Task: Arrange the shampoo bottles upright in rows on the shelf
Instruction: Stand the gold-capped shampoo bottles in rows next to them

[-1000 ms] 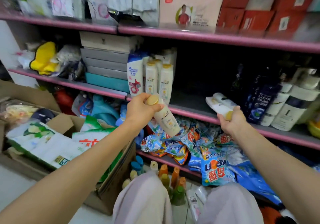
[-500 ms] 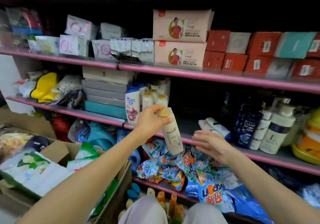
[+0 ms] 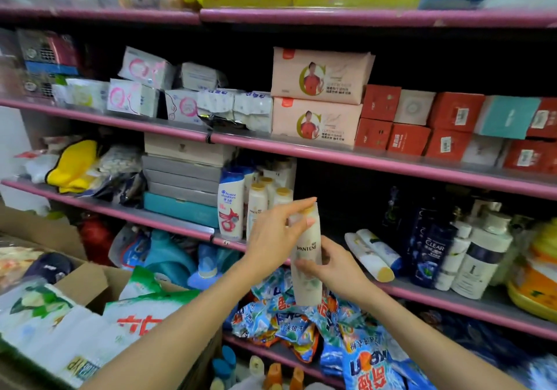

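While my left hand point(image 3: 272, 233) pinches the cap and my right hand point(image 3: 327, 264) grips its waist, this Pantene bottle point(image 3: 307, 264) feels light, stiff, probably slick, best held mid-body.

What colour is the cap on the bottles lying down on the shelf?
Golden tan, on the lying white bottles, clearest in the head view.

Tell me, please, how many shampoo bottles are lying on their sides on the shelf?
2: two white bottles lie side by side, on the shelf, right of the Pantene bottle that both hands hold. Others might be hidden behind the dark Clear bottles.
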Demonstrator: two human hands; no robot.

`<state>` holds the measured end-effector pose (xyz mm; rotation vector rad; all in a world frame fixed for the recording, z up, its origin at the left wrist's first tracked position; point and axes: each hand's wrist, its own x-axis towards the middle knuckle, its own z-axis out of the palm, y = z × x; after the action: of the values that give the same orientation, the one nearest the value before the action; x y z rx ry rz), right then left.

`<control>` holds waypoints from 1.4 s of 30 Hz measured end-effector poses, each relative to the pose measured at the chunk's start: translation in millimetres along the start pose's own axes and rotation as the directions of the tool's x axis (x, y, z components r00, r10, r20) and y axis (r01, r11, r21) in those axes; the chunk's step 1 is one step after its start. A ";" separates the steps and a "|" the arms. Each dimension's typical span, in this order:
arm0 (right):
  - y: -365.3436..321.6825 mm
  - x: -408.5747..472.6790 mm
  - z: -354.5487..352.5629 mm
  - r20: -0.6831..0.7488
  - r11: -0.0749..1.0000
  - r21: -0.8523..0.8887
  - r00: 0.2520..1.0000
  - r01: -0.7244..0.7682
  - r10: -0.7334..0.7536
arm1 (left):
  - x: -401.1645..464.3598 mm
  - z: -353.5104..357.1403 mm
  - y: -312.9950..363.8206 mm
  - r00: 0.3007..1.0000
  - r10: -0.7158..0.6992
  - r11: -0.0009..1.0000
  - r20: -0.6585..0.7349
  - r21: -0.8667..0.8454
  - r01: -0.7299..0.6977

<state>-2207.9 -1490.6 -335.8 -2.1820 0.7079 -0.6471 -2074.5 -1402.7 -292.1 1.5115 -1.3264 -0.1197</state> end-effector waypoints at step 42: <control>131.2 158.1 21.0 -0.309 0.955 0.255 0.923 -0.152 0.230 | 55.6 91.5 -134.2 0.842 -0.461 0.826 -0.280 0.213 0.522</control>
<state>-2117.8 -1659.3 -413.8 -1.7828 0.9616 -0.9594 -2026.3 -1527.4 -399.8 2.0327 -0.7690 -0.0929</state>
